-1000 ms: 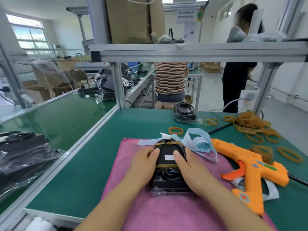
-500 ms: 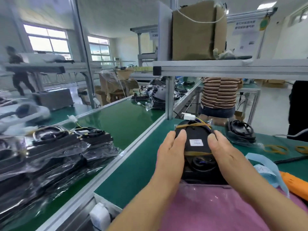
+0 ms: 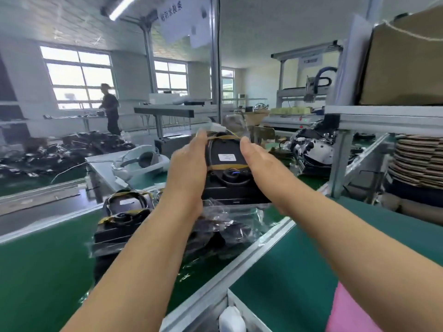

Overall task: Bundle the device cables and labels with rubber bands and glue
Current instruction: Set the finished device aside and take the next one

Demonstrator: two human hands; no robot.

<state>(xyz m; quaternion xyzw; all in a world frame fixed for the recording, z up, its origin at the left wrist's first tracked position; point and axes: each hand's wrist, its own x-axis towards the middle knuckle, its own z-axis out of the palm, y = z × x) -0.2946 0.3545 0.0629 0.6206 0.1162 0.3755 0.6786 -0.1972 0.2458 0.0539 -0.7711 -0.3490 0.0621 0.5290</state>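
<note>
Head view: my left hand [image 3: 188, 171] and right hand [image 3: 260, 164] have the device [image 3: 230, 180] between them. Fingers on both are straight and flat along its sides, so it is pressed between the hands, not curled round.

The device is matte black plastic with a rounded top and a boxy, stepped base. A coiled black cable sits in a round recess mid-body. A small white rectangular label [image 3: 226, 157] is on the upper face. Two flat tan rubber bands cross it, the upper band [image 3: 223, 137] near the fingertips and the lower band [image 3: 226, 167] just under the label. A white connector [image 3: 217, 128] sticks out at the far end, blurred.

It sits over crinkled clear film [image 3: 235, 214] that covers more dark units. I can't tell whether the base touches the film.

Just to the left, a second banded unit [image 3: 124, 212] of the same black shape, with tan bands, lies on the glossy green tabletop [image 3: 36, 271]. A ribbed aluminium rail [image 3: 242, 259] divides that surface from the nearer matte green one. A pink mat [image 3: 350, 312] shows at the lower right corner. A brown cardboard box [image 3: 407, 63] tied with string is on the shelf at upper right.
</note>
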